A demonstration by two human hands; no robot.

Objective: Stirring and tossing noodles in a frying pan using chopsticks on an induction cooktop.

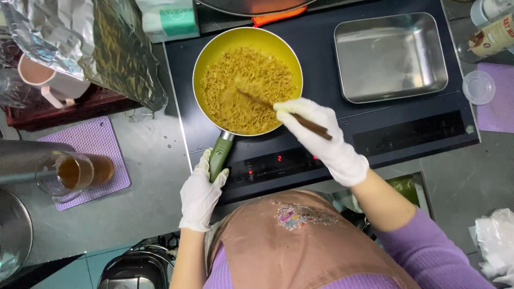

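Left hand (201,195) clamped on the green handle (219,155), right hand (321,136) pinching chopsticks (300,120) (noodles (246,88) look soft, tangly), so the yellow pan (206,59) probably feels light.

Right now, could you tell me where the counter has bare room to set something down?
Bare grey counter lies between the purple mat and the cooktop. The steel tray also sits empty. Crowded: the foil bag and pink cup corner.

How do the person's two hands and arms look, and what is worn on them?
Both hands wear thin white gloves that end at the wrist: left hand, right hand. The forearms are bare. A purple knitted sleeve, pushed up, covers the right upper arm. No watch, ring or marking shows.
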